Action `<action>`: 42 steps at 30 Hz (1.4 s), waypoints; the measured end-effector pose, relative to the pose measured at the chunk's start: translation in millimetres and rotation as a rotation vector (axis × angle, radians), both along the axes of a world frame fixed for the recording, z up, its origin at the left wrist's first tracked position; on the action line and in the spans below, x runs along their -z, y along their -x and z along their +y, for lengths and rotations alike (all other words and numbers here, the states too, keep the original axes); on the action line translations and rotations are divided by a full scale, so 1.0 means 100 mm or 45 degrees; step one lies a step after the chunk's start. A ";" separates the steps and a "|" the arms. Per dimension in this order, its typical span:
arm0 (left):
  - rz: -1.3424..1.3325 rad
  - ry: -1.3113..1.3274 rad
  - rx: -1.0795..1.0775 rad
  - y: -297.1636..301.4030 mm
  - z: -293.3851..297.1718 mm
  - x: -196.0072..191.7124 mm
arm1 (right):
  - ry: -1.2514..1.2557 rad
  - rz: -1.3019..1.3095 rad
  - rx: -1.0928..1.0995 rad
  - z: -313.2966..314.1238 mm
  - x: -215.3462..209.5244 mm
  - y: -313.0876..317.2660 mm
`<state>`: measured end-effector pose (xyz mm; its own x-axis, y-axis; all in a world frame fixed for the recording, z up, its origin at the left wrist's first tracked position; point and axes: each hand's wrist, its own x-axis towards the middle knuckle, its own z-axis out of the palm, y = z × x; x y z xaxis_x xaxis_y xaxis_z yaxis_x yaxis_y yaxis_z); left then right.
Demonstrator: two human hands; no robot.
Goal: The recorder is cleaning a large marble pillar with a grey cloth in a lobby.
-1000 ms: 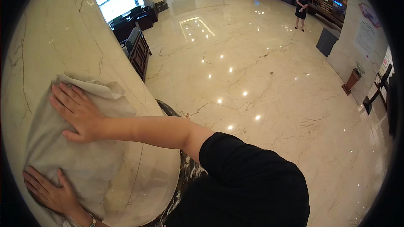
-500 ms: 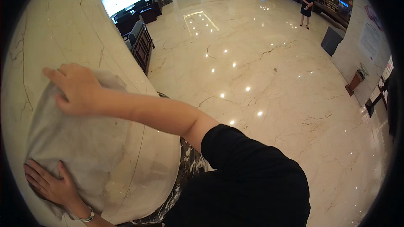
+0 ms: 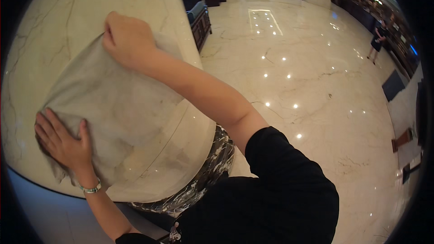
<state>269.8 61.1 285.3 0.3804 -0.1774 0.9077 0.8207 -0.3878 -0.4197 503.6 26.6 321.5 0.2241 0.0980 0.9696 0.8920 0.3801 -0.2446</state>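
Grey cloth (image 3: 113, 92) could bunch or slip on the marble (image 3: 63, 22) if my right hand (image 3: 129, 38), clenched on its top edge, outpulls my flat, spread left hand (image 3: 68, 147).

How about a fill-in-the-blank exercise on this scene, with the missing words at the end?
1. The left hand rests on the grey cloth, with a bracelet around its ____.
2. Of the two hands, left and right, the one higher in the picture is the ____ hand.
3. The right sleeve is ____ in colour.
4. The other person, in the background, is ____, not sitting.

Missing words: wrist; right; black; standing.
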 end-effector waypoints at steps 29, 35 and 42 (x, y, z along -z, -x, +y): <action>0.024 -0.051 0.092 -0.01 0.08 -0.39 | -0.192 -0.330 0.052 0.23 0.38 0.21; 0.081 0.082 -0.002 -0.01 0.02 -0.39 | -0.087 -0.354 0.046 0.25 0.37 0.19; 0.119 0.101 -0.031 0.06 0.03 -0.70 | -0.103 -0.408 0.112 0.25 -0.08 0.13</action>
<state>264.3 63.8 355.6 0.4676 -0.0960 0.8787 0.7890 -0.4029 -0.4638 490.9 51.1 329.3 -0.0888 0.0116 0.9960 0.9488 0.3052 0.0811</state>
